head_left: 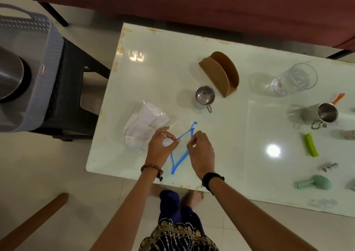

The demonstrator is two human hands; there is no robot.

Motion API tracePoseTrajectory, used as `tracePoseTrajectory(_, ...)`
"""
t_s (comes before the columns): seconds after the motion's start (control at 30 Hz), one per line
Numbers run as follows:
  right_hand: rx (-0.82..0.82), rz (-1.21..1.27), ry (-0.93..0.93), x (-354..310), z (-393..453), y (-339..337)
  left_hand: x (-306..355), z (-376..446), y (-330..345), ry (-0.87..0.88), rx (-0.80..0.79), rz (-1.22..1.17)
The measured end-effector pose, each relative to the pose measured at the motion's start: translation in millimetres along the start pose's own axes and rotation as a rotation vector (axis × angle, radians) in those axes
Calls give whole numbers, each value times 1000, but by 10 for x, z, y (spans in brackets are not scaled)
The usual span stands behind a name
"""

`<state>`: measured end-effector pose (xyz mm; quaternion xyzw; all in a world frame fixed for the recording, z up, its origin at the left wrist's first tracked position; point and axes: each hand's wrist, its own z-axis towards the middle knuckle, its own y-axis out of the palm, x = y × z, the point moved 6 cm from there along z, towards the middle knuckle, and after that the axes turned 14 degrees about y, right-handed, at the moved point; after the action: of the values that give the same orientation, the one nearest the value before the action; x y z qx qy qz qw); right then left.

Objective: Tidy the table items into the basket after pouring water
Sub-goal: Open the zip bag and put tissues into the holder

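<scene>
Blue zip strip (pixel 180 151) pulled apart into a diamond, mouth of the clear bag (pixel 153 127) held open over the near left part of the table (pixel 221 154). Left hand (pixel 159 149) pinching one side of the strip between thumb and forefinger, right hand (pixel 201 151) pinching the other, both clamped on the bag's rim. Step in hand, by the look of it: opening or re-sealing the bag before tidying (which of the two, hard to say from one view). Next move likely calling for the two sides pressed together along the strip, then the bag carried left to the grey basket (pixel 38 78) on the dark stool beside the table.

Bag itself thin, crinkled, glossy, lying flat, with white folded cloth (pixel 144 126) inside toward its far left end. Limp and slippery in handling, probably; best lifted with the contents supported. Steel cup (pixel 205 97), brown holder (pixel 221 74) and glass (pixel 294 80) not yet packed, well apart from the bag.
</scene>
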<state>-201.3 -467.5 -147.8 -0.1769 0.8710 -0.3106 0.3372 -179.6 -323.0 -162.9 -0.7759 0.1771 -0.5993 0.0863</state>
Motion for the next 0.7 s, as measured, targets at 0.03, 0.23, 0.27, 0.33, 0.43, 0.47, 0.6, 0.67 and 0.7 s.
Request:
tracePoseTrajectory(0.03, -21, -69, -88, -42, -58, 37, 0, 8, -10, -1, 9, -14)
tracePoseTrajectory(0.23, -100, -300, -240, -129, -189, 284, 11, 4, -43, -5, 18, -94)
tracePoseTrajectory(0.27, -112, -247, -184, -139, -170, 304, 16, 1, -55, -4, 23, -103)
tracePoseTrajectory(0.33, -144, -139, -41, -152, -104, 355, 27, 0, -80, 23, 28, -94)
tracePoseTrajectory(0.43, -191, -108, 68, -192, -37, 389, 21, -18, -67, 43, 17, -93)
tracePoseTrajectory(0.47, -196, -139, 61, -210, -34, 385, 28, -36, -62, 42, 9, -90)
tracePoseTrajectory(0.6, -209, -153, 25, -233, -61, 294, 50, -58, -14, 55, -67, -112)
tracePoseTrajectory(0.67, -189, -131, 2, -193, -97, 197, -2, -63, 15, 24, -106, -58)
tracePoseTrajectory(0.7, -169, -121, -8, -151, -118, 141, -33, -63, 24, 11, -116, -21)
